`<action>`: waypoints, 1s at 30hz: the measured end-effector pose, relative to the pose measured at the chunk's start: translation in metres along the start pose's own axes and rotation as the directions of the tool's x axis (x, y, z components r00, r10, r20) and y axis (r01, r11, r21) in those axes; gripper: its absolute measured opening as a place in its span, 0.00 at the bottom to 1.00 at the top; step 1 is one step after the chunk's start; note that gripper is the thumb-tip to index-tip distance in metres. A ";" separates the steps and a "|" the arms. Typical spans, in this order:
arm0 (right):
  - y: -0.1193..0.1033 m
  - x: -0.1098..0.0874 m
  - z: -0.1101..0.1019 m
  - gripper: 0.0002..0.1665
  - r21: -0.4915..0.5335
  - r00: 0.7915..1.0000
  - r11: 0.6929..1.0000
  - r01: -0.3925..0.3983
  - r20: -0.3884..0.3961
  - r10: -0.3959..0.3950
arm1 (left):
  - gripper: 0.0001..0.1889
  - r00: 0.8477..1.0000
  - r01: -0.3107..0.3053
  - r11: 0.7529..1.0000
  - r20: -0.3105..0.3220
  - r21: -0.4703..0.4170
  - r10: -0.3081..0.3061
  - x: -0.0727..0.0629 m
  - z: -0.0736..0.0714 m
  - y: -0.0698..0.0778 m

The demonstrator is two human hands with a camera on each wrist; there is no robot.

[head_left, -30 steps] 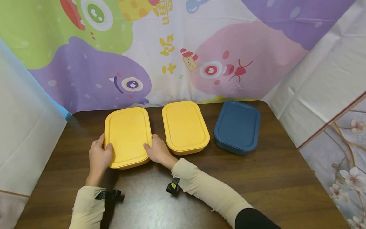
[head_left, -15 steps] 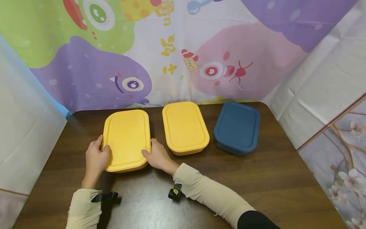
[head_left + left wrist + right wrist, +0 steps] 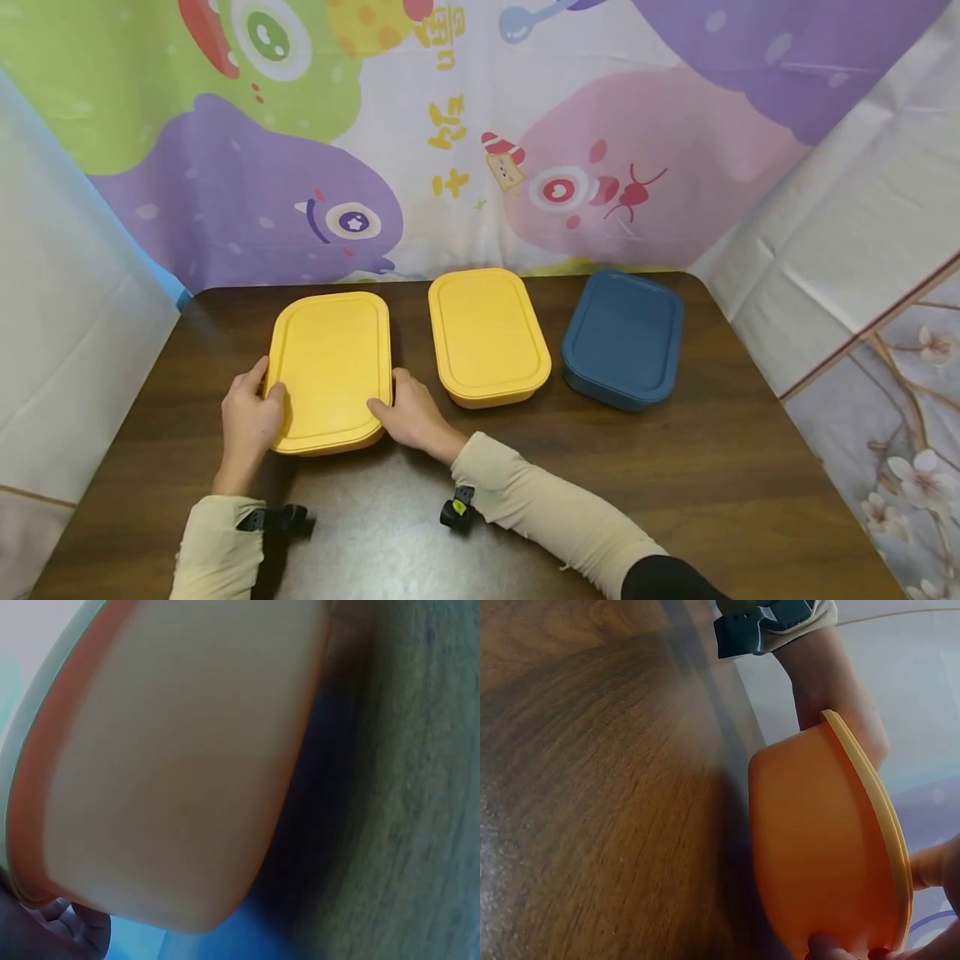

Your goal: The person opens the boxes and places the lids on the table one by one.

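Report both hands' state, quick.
Left hand: closed, holding the leftmost yellow, rectangular, plastic-looking lidded box by its left side.
Right hand: closed, holding that box by its right side.

The leftmost yellow box (image 3: 330, 367) has shifted slightly leftward and toward the person (image 3: 547, 504).

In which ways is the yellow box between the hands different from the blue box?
The held box is yellow; the blue box is dark blue. The left hand and the right hand grip the held box, while no hand touches the blue box. In the head view, the held box is leftmost, the blue box rightmost. Both are lidded, with rounded corners.
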State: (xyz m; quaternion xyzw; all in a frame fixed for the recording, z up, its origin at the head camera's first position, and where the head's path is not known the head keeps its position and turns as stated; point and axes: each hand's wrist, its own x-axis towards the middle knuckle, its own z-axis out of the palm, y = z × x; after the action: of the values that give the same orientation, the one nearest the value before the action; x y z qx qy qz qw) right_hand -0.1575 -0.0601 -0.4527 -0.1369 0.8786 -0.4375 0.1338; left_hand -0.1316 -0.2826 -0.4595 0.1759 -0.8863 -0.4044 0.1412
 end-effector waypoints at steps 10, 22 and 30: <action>0.002 0.010 0.001 0.32 -0.009 1.000 1.000 -0.005 -0.011 0.005 | 0.27 1.000 0.020 1.000 -0.006 0.001 -0.020 0.006 0.002 -0.003; 0.010 0.006 0.014 0.33 0.002 0.999 0.999 0.038 -0.013 -0.038 | 0.27 0.998 0.055 0.998 0.001 -0.001 -0.055 0.004 0.002 -0.008; 0.013 0.003 0.019 0.32 0.025 0.998 0.998 0.052 -0.033 -0.051 | 0.27 0.996 0.084 0.996 0.037 -0.008 -0.084 0.002 0.002 -0.011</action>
State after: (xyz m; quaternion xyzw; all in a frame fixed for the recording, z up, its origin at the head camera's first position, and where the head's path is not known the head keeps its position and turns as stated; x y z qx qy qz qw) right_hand -0.1554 -0.0672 -0.4744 -0.1506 0.8712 -0.4541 0.1100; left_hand -0.1322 -0.2884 -0.4692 0.2048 -0.8786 -0.4174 0.1087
